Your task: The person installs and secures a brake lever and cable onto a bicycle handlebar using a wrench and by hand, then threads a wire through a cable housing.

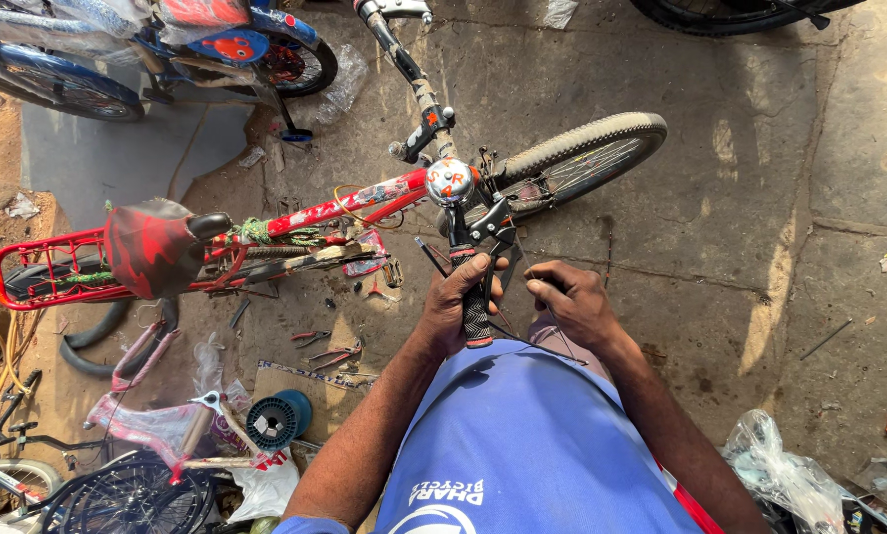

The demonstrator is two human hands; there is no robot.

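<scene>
Both my hands on the red bicycle's [354, 203] handlebar.
My left hand [455, 307] wraps the grip [476, 318]; right hand [572, 302] pinches a thin cable [562, 348], bell [449, 181] above.

Left hand [455, 307] around the handlebar grip [476, 318] of a red bicycle [344, 208], right hand [570, 302] just beside.

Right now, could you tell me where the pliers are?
In the head view, the pliers lie on the ground left of the left hand, below the red bicycle frame.
</scene>
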